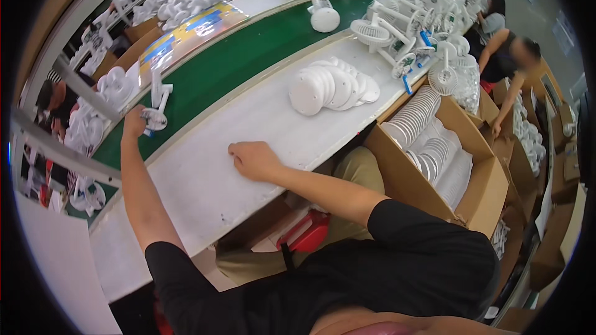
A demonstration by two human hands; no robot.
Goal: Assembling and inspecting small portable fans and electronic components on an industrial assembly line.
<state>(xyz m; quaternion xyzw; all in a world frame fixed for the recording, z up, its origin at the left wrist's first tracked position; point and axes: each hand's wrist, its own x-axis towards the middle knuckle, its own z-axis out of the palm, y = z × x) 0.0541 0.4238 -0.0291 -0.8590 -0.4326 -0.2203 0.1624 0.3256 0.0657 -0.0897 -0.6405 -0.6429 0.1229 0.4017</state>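
Note:
At the far left, over the green conveyor belt [205, 77], my left hand [135, 123] is closed at the edge of a white fan stand [156, 119]. The stand has a round open base with small parts showing and a bit of blue at its rim; another white plastic piece [158, 89] sits right behind it. My right hand [256, 161] rests on the white worktop [205, 167], fingers curled in and nothing visible in them. To its right lies a spread stack of round white discs [332, 87].
A heap of white fan parts [428, 12] covers the worktop's far right end. Beside me stands a carton [484, 180] with rows of white discs. One white fan [324, 15] sits on the belt. A metal frame [68, 149] rises at left; a co-worker [515, 56] reaches down at right.

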